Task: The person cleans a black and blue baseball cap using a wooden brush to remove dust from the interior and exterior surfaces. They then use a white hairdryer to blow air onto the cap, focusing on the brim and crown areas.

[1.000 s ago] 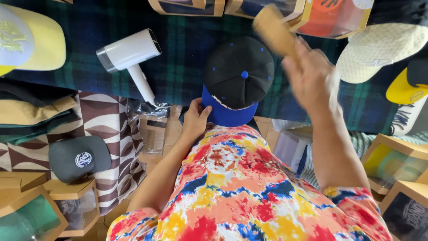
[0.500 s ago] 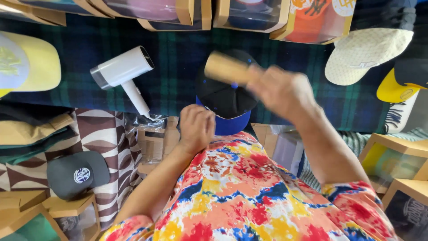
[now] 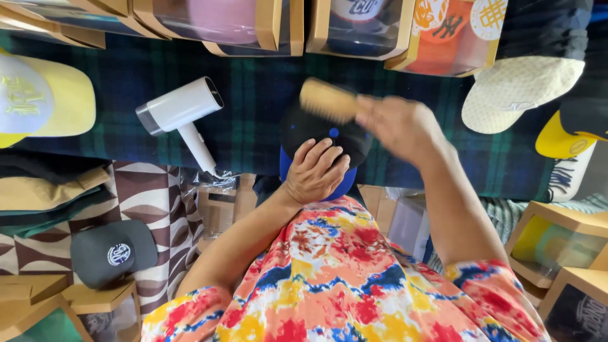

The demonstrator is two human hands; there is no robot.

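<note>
The black cap (image 3: 326, 130) with its blue brim is pinned on the plaid cloth (image 3: 253, 95) by the left hand (image 3: 315, 172), fingers spread flat over it. A wooden brush (image 3: 327, 100) is gripped by the closed right hand (image 3: 399, 126) just beyond. Short, light strokes are best made away from the steadying fingers, well right of the white steamer (image 3: 183, 114).

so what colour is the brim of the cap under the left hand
Blue brim on a black cap, seen in the head view.
</note>
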